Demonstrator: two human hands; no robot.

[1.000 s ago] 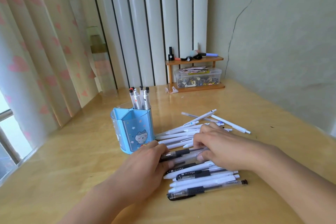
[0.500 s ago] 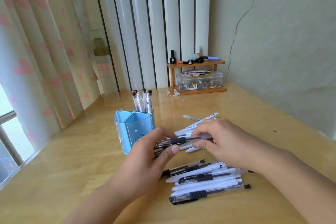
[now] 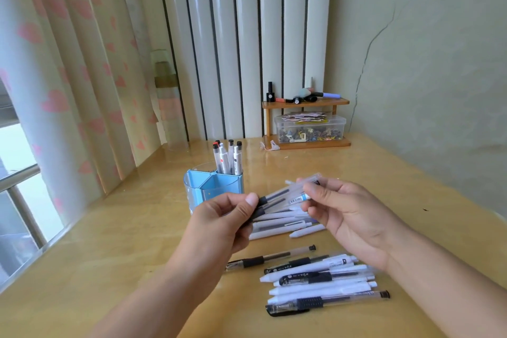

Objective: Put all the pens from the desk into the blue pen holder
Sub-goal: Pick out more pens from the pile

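A small bundle of pens [image 3: 277, 199] hangs level above the desk, gripped at both ends. My left hand [image 3: 222, 222] pinches the dark-grip end, my right hand [image 3: 343, 211] pinches the other end. Just behind my left hand stands the blue pen holder [image 3: 216, 186], with several pens [image 3: 229, 156] upright in its back compartment. White pens [image 3: 279, 228] lie on the desk under the bundle. Nearer to me lies a pile of white and clear pens [image 3: 321, 280], under my right wrist.
A small wooden shelf [image 3: 306, 104] with a clear plastic box [image 3: 310, 129] of small items stands at the back of the wooden desk [image 3: 109, 241]. Curtains and a window are to the left, a wall to the right.
Both hands have lifted the bundle of pens off the pile and raised it above the desk, close to the holder. The camera has tilted slightly downward.
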